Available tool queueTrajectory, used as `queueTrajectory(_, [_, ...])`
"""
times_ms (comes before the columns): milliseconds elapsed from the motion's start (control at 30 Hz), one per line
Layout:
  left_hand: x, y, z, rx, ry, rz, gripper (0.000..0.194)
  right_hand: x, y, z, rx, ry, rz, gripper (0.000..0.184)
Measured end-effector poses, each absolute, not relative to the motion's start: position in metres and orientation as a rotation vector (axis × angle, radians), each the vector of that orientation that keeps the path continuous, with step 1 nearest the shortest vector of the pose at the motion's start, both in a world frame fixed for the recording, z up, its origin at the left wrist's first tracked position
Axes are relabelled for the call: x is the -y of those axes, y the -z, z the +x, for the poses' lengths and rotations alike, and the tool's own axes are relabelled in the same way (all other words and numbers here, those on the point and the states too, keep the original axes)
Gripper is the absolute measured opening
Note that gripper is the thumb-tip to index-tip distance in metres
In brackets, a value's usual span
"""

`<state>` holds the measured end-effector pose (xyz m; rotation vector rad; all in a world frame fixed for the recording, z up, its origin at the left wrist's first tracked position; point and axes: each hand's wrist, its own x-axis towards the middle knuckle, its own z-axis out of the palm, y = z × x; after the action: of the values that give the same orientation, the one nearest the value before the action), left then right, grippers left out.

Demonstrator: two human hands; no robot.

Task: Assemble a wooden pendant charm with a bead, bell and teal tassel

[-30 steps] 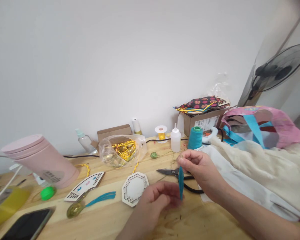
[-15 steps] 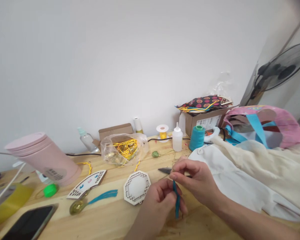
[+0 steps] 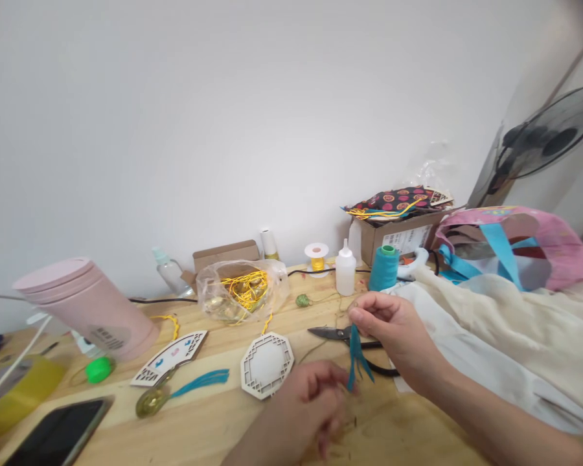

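A teal tassel point(image 3: 356, 356) hangs by its top from my right hand point(image 3: 386, 327), whose thumb and fingers are pinched shut on it. Its lower strands fan apart. Just left of those strands is my left hand point(image 3: 304, 404), with loosely bent fingers apart and slightly blurred. One strand passes close to its fingertips; whether they touch I cannot tell. Behind the tassel lie black scissors point(image 3: 329, 332), partly covered by my right hand. A pale wooden octagonal lattice piece point(image 3: 267, 364) with a yellow cord rests beside my left hand.
A fan-shaped wooden piece point(image 3: 170, 359), a brass-coloured ornament with teal strands point(image 3: 199, 382) and a phone point(image 3: 58, 433) lie left. Farther back are a bag of yellow cord point(image 3: 243, 291), a squeeze bottle point(image 3: 345, 268) and a teal thread cone point(image 3: 383, 268). White cloth point(image 3: 466, 343) covers the right.
My left hand has let go of the tassel and shifted slightly left. My right hand has moved slightly right and up; the strands now spread, and more of the scissors shows.
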<state>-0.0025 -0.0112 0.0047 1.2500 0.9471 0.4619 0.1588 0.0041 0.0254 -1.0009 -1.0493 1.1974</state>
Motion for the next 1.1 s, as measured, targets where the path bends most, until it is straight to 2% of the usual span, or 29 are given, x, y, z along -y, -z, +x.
queueTrajectory(100, [0.0, -0.011, -0.005, -1.056, -0.85, 1.245, 0.014, -0.002, -0.024, 0.156, 1.066, -1.243, -0.988, 0.018])
queueTrajectory(200, [-0.001, -0.017, -0.004, -1.069, -0.966, 1.284, 0.017, 0.0, -0.025, 0.153, 1.073, -1.287, -0.956, 0.016])
queueTrajectory(433, [0.008, -0.017, 0.005, -0.918, -0.936, 1.487, 0.014, 0.0, -0.024, 0.149, 1.118, -1.275, -0.937, 0.017])
queueTrajectory(733, [0.011, -0.014, 0.008, -0.958, -0.766, 1.517, 0.025, 0.003, -0.02, 0.147, 1.09, -1.45, -0.906, 0.02])
queueTrajectory(1100, [0.017, -0.01, 0.018, -0.873, -0.682, 1.327, 0.019, 0.003, -0.022, 0.148, 1.073, -1.433, -0.878, 0.016])
